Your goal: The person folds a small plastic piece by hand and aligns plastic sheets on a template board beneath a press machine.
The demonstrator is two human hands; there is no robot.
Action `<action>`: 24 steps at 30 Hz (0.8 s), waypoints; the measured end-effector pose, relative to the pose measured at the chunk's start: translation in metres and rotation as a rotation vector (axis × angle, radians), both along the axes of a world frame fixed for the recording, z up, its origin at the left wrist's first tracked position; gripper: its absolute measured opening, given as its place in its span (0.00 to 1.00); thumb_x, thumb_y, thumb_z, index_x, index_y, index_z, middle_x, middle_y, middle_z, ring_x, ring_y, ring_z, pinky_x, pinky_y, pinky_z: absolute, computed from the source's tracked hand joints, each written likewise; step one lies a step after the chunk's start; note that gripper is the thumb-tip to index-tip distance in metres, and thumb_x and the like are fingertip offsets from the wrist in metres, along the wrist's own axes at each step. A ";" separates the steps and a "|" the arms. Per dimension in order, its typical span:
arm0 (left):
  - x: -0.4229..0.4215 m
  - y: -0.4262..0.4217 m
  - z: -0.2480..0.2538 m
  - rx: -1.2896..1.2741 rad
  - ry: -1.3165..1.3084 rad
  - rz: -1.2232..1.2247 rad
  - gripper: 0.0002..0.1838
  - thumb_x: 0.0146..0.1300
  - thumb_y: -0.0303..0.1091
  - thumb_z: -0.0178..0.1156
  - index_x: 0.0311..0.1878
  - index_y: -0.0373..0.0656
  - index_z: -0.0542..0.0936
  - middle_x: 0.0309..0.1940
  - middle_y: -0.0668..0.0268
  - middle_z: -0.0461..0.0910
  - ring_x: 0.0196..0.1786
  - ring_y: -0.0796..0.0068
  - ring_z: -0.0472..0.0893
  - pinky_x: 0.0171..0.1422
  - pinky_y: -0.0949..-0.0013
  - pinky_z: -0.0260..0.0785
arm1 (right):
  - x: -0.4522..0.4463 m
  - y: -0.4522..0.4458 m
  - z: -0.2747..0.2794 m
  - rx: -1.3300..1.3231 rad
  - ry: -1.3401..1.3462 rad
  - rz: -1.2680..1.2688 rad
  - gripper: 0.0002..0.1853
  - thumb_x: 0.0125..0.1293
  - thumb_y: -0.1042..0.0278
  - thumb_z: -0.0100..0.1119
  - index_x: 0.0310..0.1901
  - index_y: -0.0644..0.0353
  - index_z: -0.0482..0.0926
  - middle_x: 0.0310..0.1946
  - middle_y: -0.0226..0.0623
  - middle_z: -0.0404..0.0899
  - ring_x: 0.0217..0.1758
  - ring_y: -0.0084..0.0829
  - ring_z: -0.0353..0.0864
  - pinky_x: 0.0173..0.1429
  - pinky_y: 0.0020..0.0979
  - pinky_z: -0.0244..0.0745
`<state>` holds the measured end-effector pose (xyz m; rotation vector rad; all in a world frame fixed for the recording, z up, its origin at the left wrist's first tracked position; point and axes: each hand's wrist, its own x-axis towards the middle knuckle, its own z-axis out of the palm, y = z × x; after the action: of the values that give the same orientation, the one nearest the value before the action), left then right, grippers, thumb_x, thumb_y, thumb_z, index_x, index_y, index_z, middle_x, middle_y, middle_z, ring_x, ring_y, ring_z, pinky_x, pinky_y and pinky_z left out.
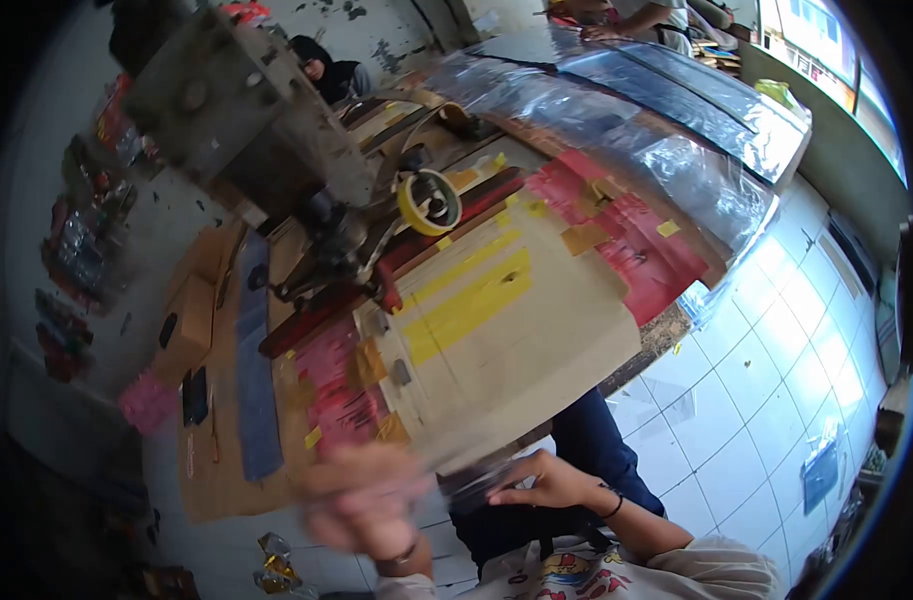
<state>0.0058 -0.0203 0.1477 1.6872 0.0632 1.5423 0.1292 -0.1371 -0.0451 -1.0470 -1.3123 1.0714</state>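
Right hand [548,480] pinching glossy, dark plastic film [466,488], which extends left from its fingertips, near the table [664,337] edge. Left hand [366,500] beside film, blurred; grip indeterminable.

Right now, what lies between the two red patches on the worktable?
In the head view, a beige surface lies between the left red patch and the right red patch, bearing a broad yellow strip.

Worn are a pale printed shirt [666,570], dark blue trousers [598,440], a black bracelet [617,500].
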 end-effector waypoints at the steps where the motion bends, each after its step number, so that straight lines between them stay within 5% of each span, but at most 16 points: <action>1: -0.004 -0.002 0.021 0.019 -0.030 0.060 0.16 0.81 0.40 0.50 0.39 0.38 0.71 0.20 0.64 0.69 0.20 0.77 0.73 0.20 0.69 0.66 | -0.003 0.002 -0.013 -0.007 -0.018 0.059 0.15 0.71 0.59 0.69 0.51 0.60 0.89 0.49 0.38 0.91 0.53 0.33 0.90 0.56 0.33 0.83; 2: -0.007 0.001 0.041 0.040 -0.044 0.112 0.18 0.83 0.43 0.47 0.37 0.40 0.69 0.19 0.68 0.65 0.18 0.78 0.70 0.17 0.70 0.63 | -0.008 0.005 -0.031 -0.004 -0.016 0.085 0.15 0.71 0.58 0.69 0.51 0.59 0.89 0.49 0.38 0.91 0.53 0.35 0.90 0.57 0.33 0.83; 4: -0.044 0.021 0.064 0.032 -0.093 -0.068 0.14 0.85 0.40 0.42 0.52 0.36 0.67 0.28 0.67 0.62 0.17 0.81 0.59 0.16 0.74 0.56 | -0.022 0.014 -0.066 0.008 -0.011 0.145 0.16 0.71 0.57 0.68 0.53 0.58 0.89 0.50 0.38 0.90 0.54 0.37 0.89 0.58 0.33 0.82; 7: -0.046 0.023 0.131 -0.113 -0.378 0.056 0.13 0.86 0.39 0.39 0.51 0.38 0.65 0.31 0.68 0.62 0.16 0.80 0.55 0.14 0.77 0.51 | -0.023 0.014 -0.099 -0.043 -0.149 0.202 0.17 0.72 0.56 0.67 0.54 0.57 0.88 0.51 0.38 0.90 0.56 0.40 0.88 0.61 0.33 0.81; 10: -0.021 0.017 0.177 -0.009 -0.480 0.244 0.17 0.84 0.40 0.44 0.37 0.42 0.66 0.29 0.67 0.61 0.17 0.81 0.55 0.13 0.78 0.50 | 0.003 -0.001 -0.095 -0.067 -0.155 0.151 0.17 0.73 0.55 0.66 0.53 0.58 0.88 0.50 0.38 0.90 0.54 0.37 0.89 0.60 0.32 0.81; 13: -0.069 0.073 0.217 0.144 -0.034 -0.222 0.16 0.84 0.41 0.48 0.43 0.36 0.71 0.34 0.68 0.63 0.19 0.85 0.53 0.18 0.81 0.47 | 0.050 -0.044 -0.062 -0.098 -0.013 0.027 0.16 0.72 0.56 0.68 0.52 0.59 0.89 0.44 0.38 0.91 0.46 0.32 0.90 0.54 0.30 0.82; 16: 0.007 0.063 0.226 0.143 -0.239 0.575 0.18 0.83 0.42 0.52 0.55 0.31 0.75 0.34 0.71 0.65 0.20 0.89 0.52 0.20 0.81 0.44 | 0.114 -0.113 -0.049 -0.245 0.125 -0.182 0.13 0.69 0.61 0.72 0.44 0.64 0.90 0.34 0.37 0.91 0.35 0.22 0.88 0.43 0.27 0.81; 18: 0.025 0.079 0.228 0.104 -0.181 0.435 0.21 0.82 0.43 0.53 0.63 0.32 0.76 0.32 0.74 0.67 0.19 0.92 0.53 0.19 0.81 0.42 | 0.158 -0.170 -0.067 -0.290 0.116 -0.429 0.11 0.65 0.65 0.75 0.37 0.66 0.90 0.30 0.34 0.90 0.33 0.20 0.85 0.37 0.25 0.78; 22: 0.118 0.055 0.173 0.133 0.371 0.077 0.15 0.82 0.38 0.54 0.56 0.37 0.82 0.20 0.81 0.63 0.16 0.95 0.54 0.17 0.81 0.42 | 0.203 -0.270 -0.073 -0.662 -0.143 -0.860 0.10 0.64 0.67 0.72 0.31 0.66 0.88 0.19 0.29 0.81 0.21 0.17 0.77 0.25 0.22 0.69; 24: 0.164 0.052 0.143 0.107 0.685 -0.209 0.11 0.78 0.38 0.60 0.48 0.41 0.86 0.23 0.80 0.73 0.18 0.96 0.62 0.18 0.82 0.51 | 0.212 -0.319 -0.071 -0.729 -0.166 -1.071 0.12 0.66 0.65 0.66 0.29 0.66 0.87 0.16 0.28 0.77 0.18 0.17 0.74 0.23 0.23 0.66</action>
<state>0.1696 0.0316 0.2910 2.1638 0.1556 0.7766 0.3409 -0.4565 -0.1164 -2.0766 -0.2657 0.5921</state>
